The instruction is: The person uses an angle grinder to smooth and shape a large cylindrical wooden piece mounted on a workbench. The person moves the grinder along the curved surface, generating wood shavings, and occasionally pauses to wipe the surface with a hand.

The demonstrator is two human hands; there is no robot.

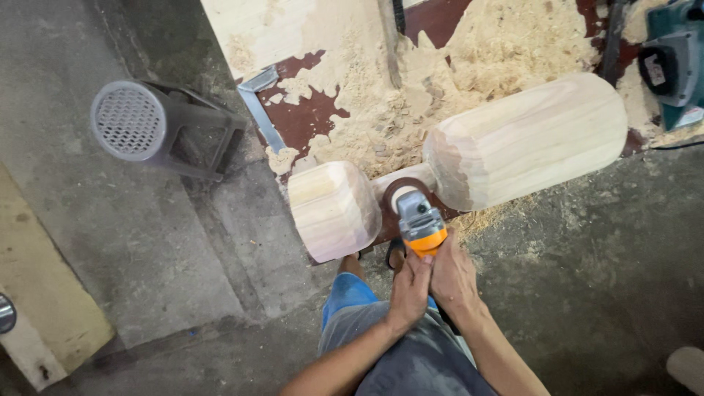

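Note:
Both my hands grip an orange and grey angle grinder (419,222). My left hand (408,292) wraps its rear body and my right hand (453,277) clasps beside it. The grinder's brown disc (396,189) sits against the narrow neck (411,176) of a pale carved wooden piece. That piece has a large rounded block (532,139) on the right and a smaller faceted block (331,209) on the left, lying on a bench.
Heaps of sawdust (447,66) cover the red-brown bench top (312,117). A teal power tool (675,62) rests at the top right. A grey motor with a mesh grille (130,121) stands on the concrete floor at left. A board (44,293) leans at lower left.

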